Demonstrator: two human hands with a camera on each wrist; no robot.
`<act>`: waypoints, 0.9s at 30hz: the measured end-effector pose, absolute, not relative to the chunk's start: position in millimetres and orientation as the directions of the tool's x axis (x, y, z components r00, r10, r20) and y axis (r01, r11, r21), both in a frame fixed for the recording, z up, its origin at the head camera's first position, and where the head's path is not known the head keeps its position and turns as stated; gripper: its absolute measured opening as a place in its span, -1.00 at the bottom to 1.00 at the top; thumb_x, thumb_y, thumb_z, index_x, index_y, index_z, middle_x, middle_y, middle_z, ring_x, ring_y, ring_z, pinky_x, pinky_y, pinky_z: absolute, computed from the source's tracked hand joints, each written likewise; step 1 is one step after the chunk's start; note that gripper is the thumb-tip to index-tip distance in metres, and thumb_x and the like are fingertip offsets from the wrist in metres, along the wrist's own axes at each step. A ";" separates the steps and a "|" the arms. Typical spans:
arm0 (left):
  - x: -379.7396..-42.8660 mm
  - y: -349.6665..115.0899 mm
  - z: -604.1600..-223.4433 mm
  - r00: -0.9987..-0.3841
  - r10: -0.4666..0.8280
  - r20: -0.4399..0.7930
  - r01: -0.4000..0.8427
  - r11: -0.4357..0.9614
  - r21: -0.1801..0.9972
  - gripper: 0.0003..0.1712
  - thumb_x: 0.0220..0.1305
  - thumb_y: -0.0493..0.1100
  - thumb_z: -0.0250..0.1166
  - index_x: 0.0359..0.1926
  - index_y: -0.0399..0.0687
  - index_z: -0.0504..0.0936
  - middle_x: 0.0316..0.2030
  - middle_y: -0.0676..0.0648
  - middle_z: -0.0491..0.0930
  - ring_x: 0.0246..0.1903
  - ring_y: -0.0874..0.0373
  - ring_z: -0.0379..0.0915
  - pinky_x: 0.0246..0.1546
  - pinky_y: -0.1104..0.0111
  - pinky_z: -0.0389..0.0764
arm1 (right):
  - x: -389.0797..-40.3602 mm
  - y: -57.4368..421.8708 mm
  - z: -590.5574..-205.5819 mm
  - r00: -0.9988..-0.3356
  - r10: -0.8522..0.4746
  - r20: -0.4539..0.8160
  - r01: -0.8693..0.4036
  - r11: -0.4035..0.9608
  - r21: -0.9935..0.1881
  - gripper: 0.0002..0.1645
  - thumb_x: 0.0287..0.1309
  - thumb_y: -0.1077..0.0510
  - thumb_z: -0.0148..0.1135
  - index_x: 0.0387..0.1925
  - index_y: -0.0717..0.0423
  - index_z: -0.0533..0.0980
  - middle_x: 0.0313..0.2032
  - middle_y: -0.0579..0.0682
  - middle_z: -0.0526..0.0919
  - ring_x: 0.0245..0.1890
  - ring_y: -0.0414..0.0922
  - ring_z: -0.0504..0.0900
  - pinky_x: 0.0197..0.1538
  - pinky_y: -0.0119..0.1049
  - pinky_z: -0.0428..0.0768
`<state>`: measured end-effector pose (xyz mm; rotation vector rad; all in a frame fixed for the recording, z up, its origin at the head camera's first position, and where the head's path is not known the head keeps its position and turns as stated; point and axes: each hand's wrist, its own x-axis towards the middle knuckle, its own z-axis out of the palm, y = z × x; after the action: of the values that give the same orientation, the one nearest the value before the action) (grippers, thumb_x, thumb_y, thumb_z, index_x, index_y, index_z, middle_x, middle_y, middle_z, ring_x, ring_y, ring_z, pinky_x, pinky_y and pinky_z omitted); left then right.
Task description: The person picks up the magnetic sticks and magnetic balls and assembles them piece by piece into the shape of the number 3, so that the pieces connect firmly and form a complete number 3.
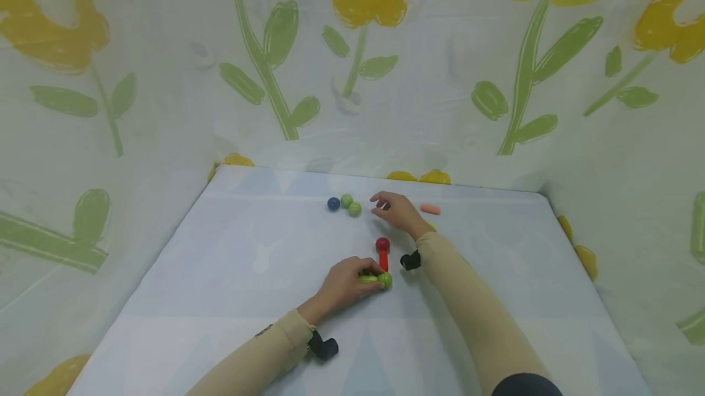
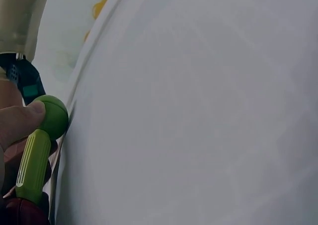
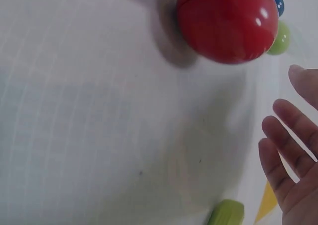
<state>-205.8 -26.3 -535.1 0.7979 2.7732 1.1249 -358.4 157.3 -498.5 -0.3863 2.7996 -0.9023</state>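
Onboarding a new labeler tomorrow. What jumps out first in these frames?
The left hand near the table's middle, gripping a green stick tipped with a green ball; a red stick capped by a red ball rises from that joint. The right hand hovers open just beyond, beside a blue ball and two green balls towards the table's far edge. An orange stick lies to its right.

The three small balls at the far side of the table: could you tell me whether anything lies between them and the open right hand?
Nothing visible does. The right hand hovers open just right of the blue ball and two green balls, with only bare white table between. The red ball-headed peg lies nearer, out of that gap.
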 end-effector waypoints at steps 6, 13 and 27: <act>-205.7 -24.6 -534.2 -0.875 0.469 0.120 0.422 0.618 0.664 -0.76 0.17 0.14 0.40 -0.12 0.35 0.68 -0.25 0.28 0.64 -0.30 0.36 0.41 -0.19 0.46 0.47 | -357.4 173.7 -497.7 -0.953 -0.284 -0.104 -0.175 0.800 -0.574 -0.64 0.30 -0.06 0.23 0.10 -0.18 0.53 -0.03 -0.07 0.64 0.00 -0.07 0.56 0.03 -0.15 0.60; -205.9 -24.9 -536.1 -0.876 0.467 0.122 0.423 0.619 0.662 -0.75 0.16 0.15 0.40 -0.13 0.34 0.68 -0.27 0.28 0.64 -0.31 0.37 0.41 -0.20 0.46 0.47 | -352.6 195.6 -490.0 -0.956 -0.278 -0.094 -0.183 0.815 -0.550 -0.65 0.30 -0.05 0.22 0.09 -0.14 0.54 -0.03 -0.05 0.66 0.00 -0.05 0.56 0.07 -0.11 0.56; -204.5 -24.5 -535.5 -0.877 0.462 0.133 0.424 0.612 0.668 -0.78 0.16 0.15 0.40 -0.16 0.37 0.68 -0.29 0.29 0.63 -0.33 0.36 0.40 -0.23 0.47 0.45 | -334.0 229.8 -489.2 -0.953 -0.290 -0.084 -0.205 0.828 -0.522 -0.65 0.28 0.00 0.25 0.08 -0.07 0.57 -0.11 -0.04 0.67 -0.08 -0.07 0.56 -0.07 -0.20 0.58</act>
<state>-204.5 -24.5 -535.5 0.7625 2.7727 1.1279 -334.0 229.8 -489.2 -0.3887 2.8487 -0.7875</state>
